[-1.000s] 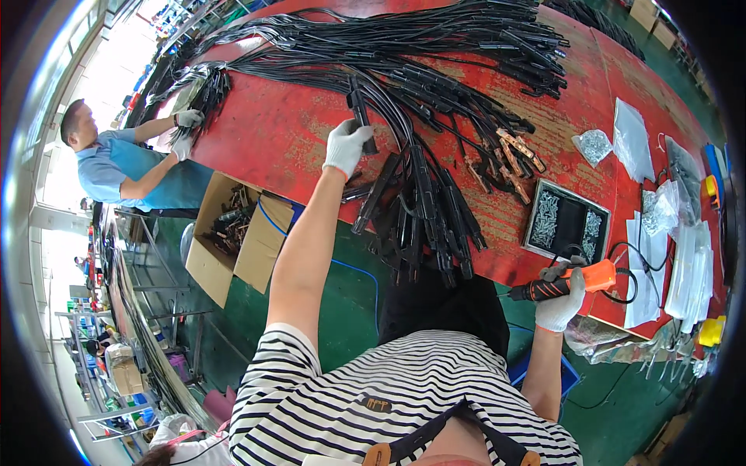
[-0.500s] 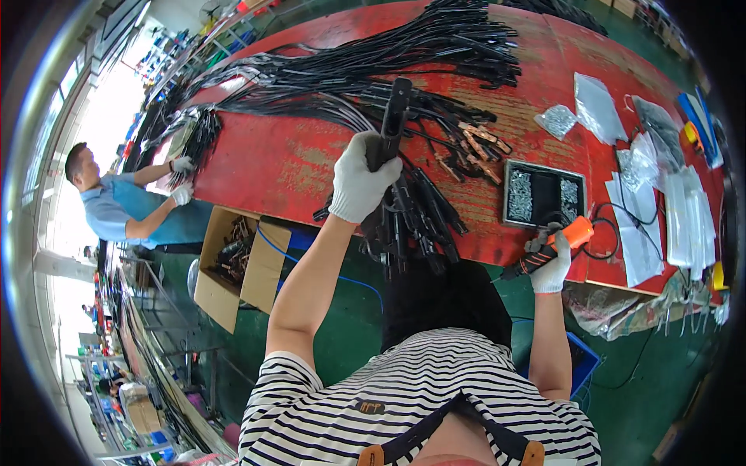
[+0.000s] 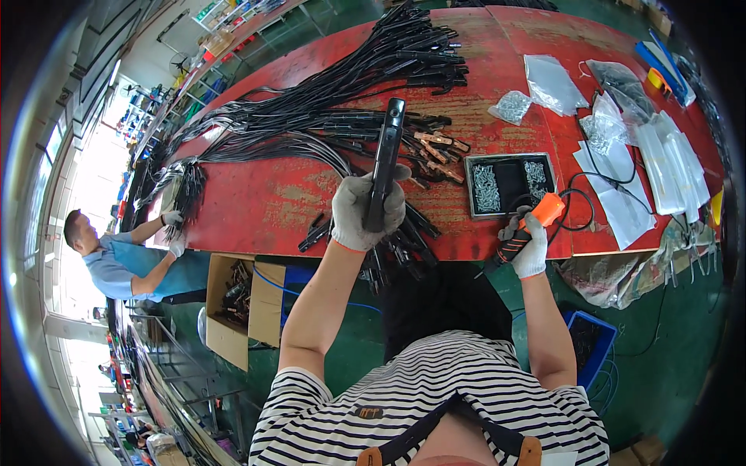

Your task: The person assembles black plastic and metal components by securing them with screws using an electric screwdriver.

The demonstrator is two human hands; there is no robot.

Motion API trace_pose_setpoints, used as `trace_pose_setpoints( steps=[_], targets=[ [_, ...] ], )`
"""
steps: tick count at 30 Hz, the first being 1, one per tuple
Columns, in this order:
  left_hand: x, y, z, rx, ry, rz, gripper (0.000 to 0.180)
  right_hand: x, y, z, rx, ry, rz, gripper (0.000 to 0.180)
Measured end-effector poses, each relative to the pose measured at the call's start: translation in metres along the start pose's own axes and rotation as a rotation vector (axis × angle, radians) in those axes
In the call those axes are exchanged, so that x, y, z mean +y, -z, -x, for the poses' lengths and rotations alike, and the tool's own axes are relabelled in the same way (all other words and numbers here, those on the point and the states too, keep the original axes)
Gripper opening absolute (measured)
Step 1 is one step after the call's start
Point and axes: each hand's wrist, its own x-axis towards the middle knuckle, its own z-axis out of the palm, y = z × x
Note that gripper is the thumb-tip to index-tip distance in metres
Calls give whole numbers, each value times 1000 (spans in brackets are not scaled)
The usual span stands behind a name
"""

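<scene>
My left hand point(image 3: 353, 211), in a white glove, is wrapped round a long black handle-like part point(image 3: 387, 147), held upright above the table edge. Its upper end has a small round opening. Just below the hand, several similar black parts point(image 3: 408, 247) hang over the edge, joined to cables. My right hand point(image 3: 533, 250), also gloved, grips an orange and black electric screwdriver point(image 3: 550, 208), whose tip points down to the left. Near that hand sits a black tray of screws point(image 3: 486, 189) with a divider. Copper clamp pieces point(image 3: 439, 155) lie beyond the left hand.
Black cables in bundles point(image 3: 334, 85) run across the red table point(image 3: 264, 186). Plastic bags point(image 3: 553, 84) and white sheets point(image 3: 622, 202) lie right. A cardboard box point(image 3: 266, 311) of copper pieces stands below the edge. A co-worker point(image 3: 116, 260) handles cables at left; a blue bin point(image 3: 594, 349) stands low right.
The black part in my left hand has turned, now showing a narrower side. The view has shifted, so the table things appear further left. My right hand keeps its grip on the screwdriver.
</scene>
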Motion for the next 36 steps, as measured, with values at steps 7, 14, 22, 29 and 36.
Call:
trace_pose_setpoints(
  steps=[7, 14, 22, 29, 36],
  targets=[
    [-8, -9, -9, 6, 54, -58, 69, 0, 2, -2, -20, 6, 15, 31],
    [-13, -8, -16, -115, 54, -11, 64, 2, 5, -4, -8, -24, 5, 33],
    [-22, -7, -33, -26, 101, -29, 64, -1, 5, -6, -7, -14, 5, 30],
    [-28, -1, -45, 10, 98, -77, 60, -4, 3, -5, -37, -18, -16, 27],
    [-28, 1, -46, 74, 123, -120, 59, -4, 0, -4, -17, -44, -8, 28]
  ],
)
